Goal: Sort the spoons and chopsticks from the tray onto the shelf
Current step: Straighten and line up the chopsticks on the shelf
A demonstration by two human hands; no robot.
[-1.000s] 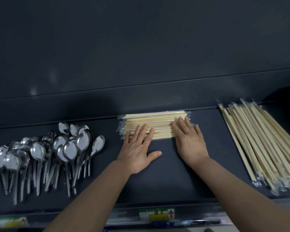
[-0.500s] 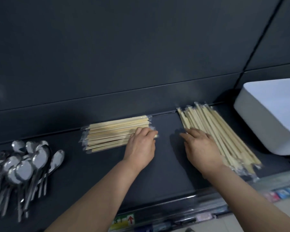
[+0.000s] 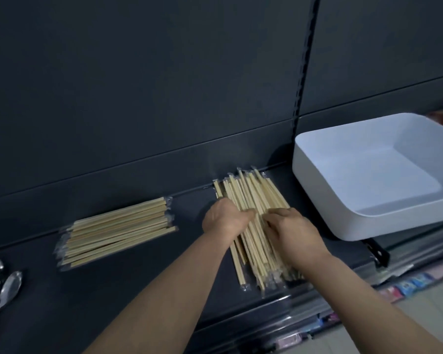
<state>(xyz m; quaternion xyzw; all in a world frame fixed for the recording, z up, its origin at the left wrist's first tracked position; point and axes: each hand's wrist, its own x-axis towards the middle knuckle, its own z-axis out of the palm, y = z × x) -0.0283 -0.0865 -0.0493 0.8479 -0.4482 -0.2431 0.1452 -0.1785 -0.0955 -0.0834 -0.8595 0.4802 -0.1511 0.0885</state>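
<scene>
- Pale wood in clear sleeves, from the head view: loose chopsticks (image 3: pixel 251 190) fanned in a pile on the dark shelf (image 3: pixel 138 290), running from the back edge toward the front lip, just left of the white tray (image 3: pixel 343 221).
- Middle of that pile hidden under both hands; wrapper ends sticking out raggedly near the front lip.
- Left hand (image 3: pixel 225 218) knuckles-up on the pile's left side, grip curled narrow, fingertips tucked out of sight against the sticks; cannot tell whether any are pinched.
- Right hand (image 3: pixel 294 233) on the pile's right side, grip likewise bent, fingertips down among the sticks; cannot tell whether holding or only pressing.
- Further left, apart from the pile: a neat bundle (image 3: pixel 118 231) of wrapped chopsticks laid crosswise on the shelf, ends roughly squared.
- Cut off at the left edge: shiny metal spoons (image 3: pixel 8 287), only a couple of bowls showing.
- Tray sitting at the shelf's right end, its right part cut off by the frame.
- Blurred below the shelf at lower right: coloured labels (image 3: pixel 407 284), unreadable.
</scene>
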